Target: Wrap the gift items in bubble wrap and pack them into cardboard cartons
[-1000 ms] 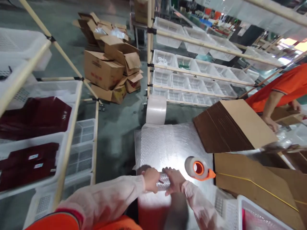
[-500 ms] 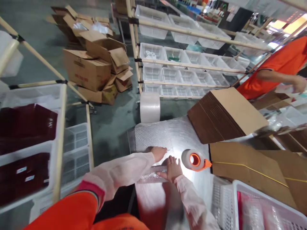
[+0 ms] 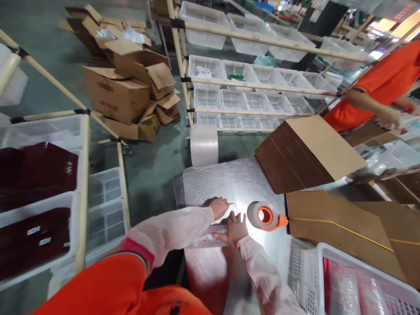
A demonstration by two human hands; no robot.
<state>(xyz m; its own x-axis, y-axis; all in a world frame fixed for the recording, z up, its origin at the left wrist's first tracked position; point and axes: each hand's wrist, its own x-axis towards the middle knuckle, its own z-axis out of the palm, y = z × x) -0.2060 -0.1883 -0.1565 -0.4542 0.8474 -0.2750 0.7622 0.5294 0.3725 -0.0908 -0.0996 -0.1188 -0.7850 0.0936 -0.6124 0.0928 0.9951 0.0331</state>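
My left hand (image 3: 219, 208) is closed around a small tool, and only its thin dark tip shows, pointing right. It rests at the right side of the bubble wrap sheet (image 3: 207, 183), which comes from a roll at the table's far edge. My right hand (image 3: 236, 231) lies with fingers spread, pressing on a folded bubble-wrapped bundle (image 3: 210, 238) nearer my body. To the right of both hands, a roll of clear tape (image 3: 261, 216) with an orange core and dispenser lies on the metal table (image 3: 244, 175).
The bubble wrap roll (image 3: 204, 145) stands beyond the table. Flat cardboard stacks (image 3: 305, 153) lie at the right, above a white basket (image 3: 320, 280) of wrapped items. Racks with white bins (image 3: 238, 70) stand ahead; crates of dark red items (image 3: 36, 175) are at left. A co-worker (image 3: 370, 92) stands far right.
My left hand and the tool have shifted slightly right along the bubble wrap. My right hand stays pressed down. The co-worker's hands have moved, and the whole view has shifted a little.
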